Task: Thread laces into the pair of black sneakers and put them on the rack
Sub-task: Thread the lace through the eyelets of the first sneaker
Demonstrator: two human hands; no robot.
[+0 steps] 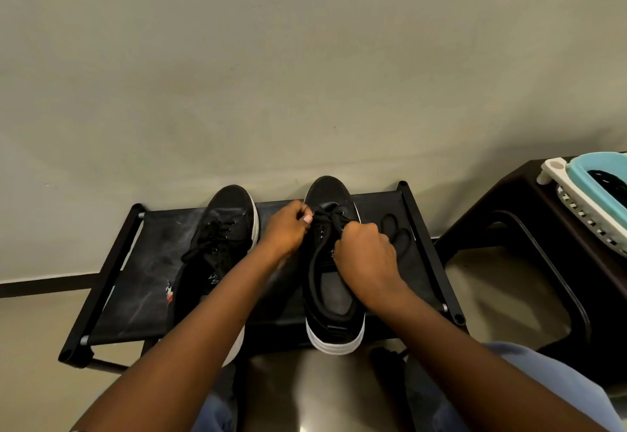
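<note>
Lace [334, 219] btwn both hands' grip

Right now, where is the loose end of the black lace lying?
In the head view, the loose lace lies looped on the rack, on the right side, between the right sneaker and the rack's right bar, just beyond the right hand.

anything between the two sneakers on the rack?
Head view: the left hand and its forearm cross the gap between the left sneaker and right sneaker; beneath, bare rack fabric.

Your left forearm [217, 292] hides the left sneaker's [224, 224] heel, and the basket [590, 190] runs off the right edge.
</note>
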